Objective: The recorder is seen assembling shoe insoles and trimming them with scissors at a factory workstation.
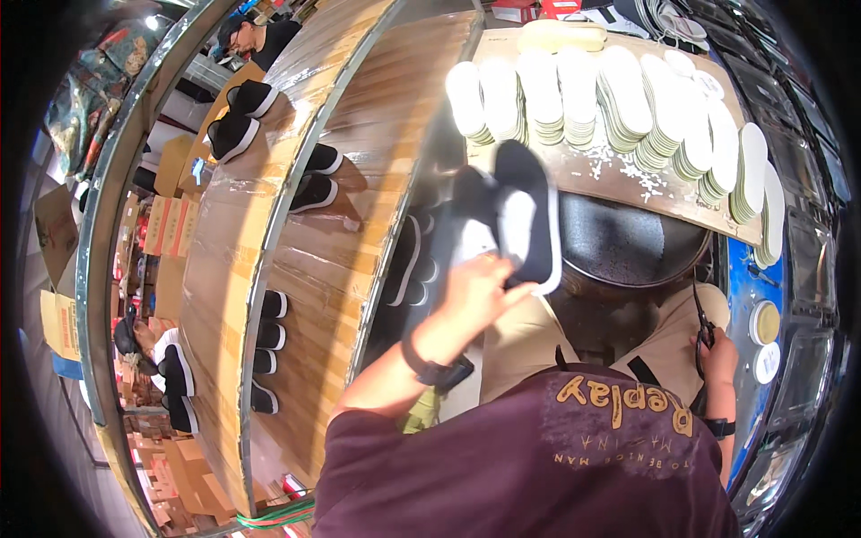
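My left hand (pixel 477 289) is closed round the heel ends of a pair of black slip-on shoes (pixel 535 211) with white soles and pale insides. The shoes are lifted in front of me, toes pointing away, between the shelf rack and the worktable. By my right thigh, my right hand (pixel 719 360) is closed on the dark handles of a pair of scissors (pixel 704 334), whose narrow blades point away from me. Beyond the shoes, several stacks of white insoles (pixel 623 99) stand in a row on the tan board (pixel 583 184).
A dark round basin (pixel 628 247) sits below the board, which carries small white scraps (pixel 628 170). At left, a slanted metal-edged rack (pixel 359 242) holds black shoes (pixel 314 192). Two round tins (pixel 764 323) stand on the blue surface at right. Other people (pixel 260 38) are beyond the rack.
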Demonstrator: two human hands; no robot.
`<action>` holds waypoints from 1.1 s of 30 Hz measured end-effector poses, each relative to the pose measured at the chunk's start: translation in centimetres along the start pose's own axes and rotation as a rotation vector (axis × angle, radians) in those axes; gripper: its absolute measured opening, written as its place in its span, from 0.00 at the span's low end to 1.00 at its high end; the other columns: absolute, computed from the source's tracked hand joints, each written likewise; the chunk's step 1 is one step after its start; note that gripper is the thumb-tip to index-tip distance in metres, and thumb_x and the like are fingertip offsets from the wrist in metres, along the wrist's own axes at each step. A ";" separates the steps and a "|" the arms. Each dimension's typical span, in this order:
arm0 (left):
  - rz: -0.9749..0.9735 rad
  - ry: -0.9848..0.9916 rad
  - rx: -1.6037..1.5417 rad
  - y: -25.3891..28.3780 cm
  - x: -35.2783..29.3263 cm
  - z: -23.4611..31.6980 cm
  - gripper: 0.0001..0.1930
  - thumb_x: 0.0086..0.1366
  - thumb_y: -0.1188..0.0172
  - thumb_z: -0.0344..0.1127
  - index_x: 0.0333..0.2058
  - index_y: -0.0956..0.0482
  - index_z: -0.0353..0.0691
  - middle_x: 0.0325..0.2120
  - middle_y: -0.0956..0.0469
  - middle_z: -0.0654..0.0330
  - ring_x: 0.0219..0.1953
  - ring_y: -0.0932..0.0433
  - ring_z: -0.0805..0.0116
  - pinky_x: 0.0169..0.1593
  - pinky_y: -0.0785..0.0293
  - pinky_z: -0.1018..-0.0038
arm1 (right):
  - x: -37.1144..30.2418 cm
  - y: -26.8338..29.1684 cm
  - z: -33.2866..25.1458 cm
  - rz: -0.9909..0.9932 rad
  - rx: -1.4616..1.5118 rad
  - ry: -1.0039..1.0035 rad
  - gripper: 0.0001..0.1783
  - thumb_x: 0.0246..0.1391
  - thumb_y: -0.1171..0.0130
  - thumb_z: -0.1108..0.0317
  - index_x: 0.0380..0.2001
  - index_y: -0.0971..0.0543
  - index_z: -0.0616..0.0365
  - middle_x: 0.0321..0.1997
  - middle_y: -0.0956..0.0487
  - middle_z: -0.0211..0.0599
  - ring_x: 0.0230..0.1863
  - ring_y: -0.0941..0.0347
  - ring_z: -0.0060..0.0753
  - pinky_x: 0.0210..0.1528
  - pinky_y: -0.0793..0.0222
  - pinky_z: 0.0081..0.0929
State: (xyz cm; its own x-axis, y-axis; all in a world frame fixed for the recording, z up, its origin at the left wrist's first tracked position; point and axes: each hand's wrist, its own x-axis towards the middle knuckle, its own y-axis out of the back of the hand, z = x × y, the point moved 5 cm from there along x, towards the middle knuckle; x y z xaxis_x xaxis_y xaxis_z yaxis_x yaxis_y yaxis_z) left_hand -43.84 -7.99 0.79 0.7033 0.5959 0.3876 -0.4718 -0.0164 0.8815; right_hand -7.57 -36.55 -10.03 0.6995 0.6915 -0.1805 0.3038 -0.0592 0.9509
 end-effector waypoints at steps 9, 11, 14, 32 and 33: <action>0.122 0.432 0.196 6.0 2.9 -11.2 0.23 0.53 0.32 0.52 0.31 0.19 0.34 0.23 0.20 0.47 0.28 0.20 0.48 0.33 0.25 0.62 | 0.9 -3.3 0.3 -0.012 -0.114 -0.051 0.26 0.47 0.36 0.48 0.38 0.23 0.60 0.29 0.20 0.52 0.34 0.23 0.58 0.37 0.29 0.46; 0.247 0.333 0.230 8.0 2.2 -12.1 0.23 0.53 0.32 0.53 0.30 0.19 0.34 0.24 0.20 0.46 0.29 0.20 0.48 0.33 0.25 0.62 | 1.0 -3.1 0.5 0.014 -0.110 -0.081 0.26 0.48 0.37 0.48 0.39 0.24 0.60 0.28 0.20 0.52 0.33 0.23 0.56 0.36 0.29 0.46; 0.276 0.440 0.583 10.7 -1.2 -17.5 0.21 0.53 0.33 0.52 0.31 0.20 0.37 0.24 0.21 0.48 0.27 0.21 0.50 0.31 0.25 0.62 | 1.0 -3.3 0.6 0.013 -0.151 -0.058 0.25 0.49 0.38 0.48 0.39 0.24 0.61 0.27 0.20 0.50 0.32 0.23 0.55 0.35 0.29 0.45; 0.129 0.305 0.219 -1.5 3.1 -18.5 0.14 0.55 0.39 0.30 0.40 0.21 0.33 0.38 0.21 0.46 0.43 0.25 0.46 0.50 0.30 0.58 | 0.4 -2.0 0.6 0.040 -0.115 -0.095 0.20 0.44 0.36 0.51 0.32 0.23 0.56 0.29 0.19 0.47 0.34 0.22 0.52 0.37 0.27 0.45; 0.128 0.100 0.029 -4.1 4.1 -15.1 0.13 0.54 0.40 0.28 0.40 0.21 0.33 0.38 0.21 0.45 0.43 0.25 0.46 0.49 0.30 0.58 | 0.4 -1.7 0.3 0.028 -0.098 -0.100 0.20 0.44 0.36 0.51 0.32 0.23 0.56 0.30 0.19 0.48 0.34 0.22 0.51 0.37 0.27 0.44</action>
State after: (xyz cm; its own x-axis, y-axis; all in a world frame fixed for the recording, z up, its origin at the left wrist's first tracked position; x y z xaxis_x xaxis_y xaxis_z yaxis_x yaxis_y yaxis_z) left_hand -47.01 6.68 -5.31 0.5810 0.6645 0.4699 -0.5376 -0.1201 0.8346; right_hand -7.60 -36.37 -11.84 0.7691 0.6152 -0.1734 0.2222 -0.0029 0.9750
